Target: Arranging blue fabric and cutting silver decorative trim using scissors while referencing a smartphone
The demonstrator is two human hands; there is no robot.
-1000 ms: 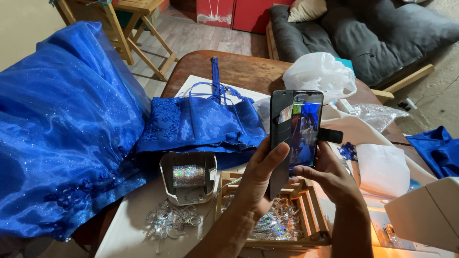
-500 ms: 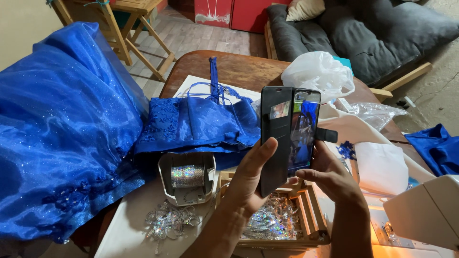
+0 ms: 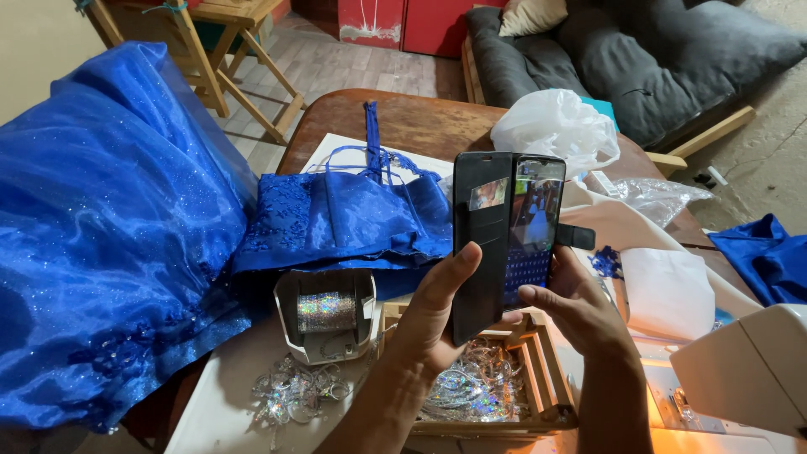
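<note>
Both my hands hold a smartphone (image 3: 533, 231) in a black folio case upright over the table. My left hand (image 3: 437, 315) grips the open case flap from the left, thumb along its edge. My right hand (image 3: 567, 307) supports the phone from the right, its thumb near the lit screen. Behind the phone lies a shiny blue dress, its bodice (image 3: 345, 219) flat on the table and its wide skirt (image 3: 101, 235) spilling off to the left. Below my hands sit a small white box with a glitter ribbon roll (image 3: 326, 313) and a wooden tray of silver sequin trim (image 3: 479, 391).
A white sewing machine (image 3: 744, 370) stands at the lower right. White cloth (image 3: 668, 290) and a white plastic bag (image 3: 555, 126) lie on the wooden table (image 3: 403, 118). More blue fabric (image 3: 765, 256) is at the right, a dark sofa (image 3: 622, 59) behind, wooden folding frames (image 3: 223, 46) at upper left.
The folio case has swung open to the left, and my left hand has shifted to hold the flap. The phone stays upright in about the same place.
</note>
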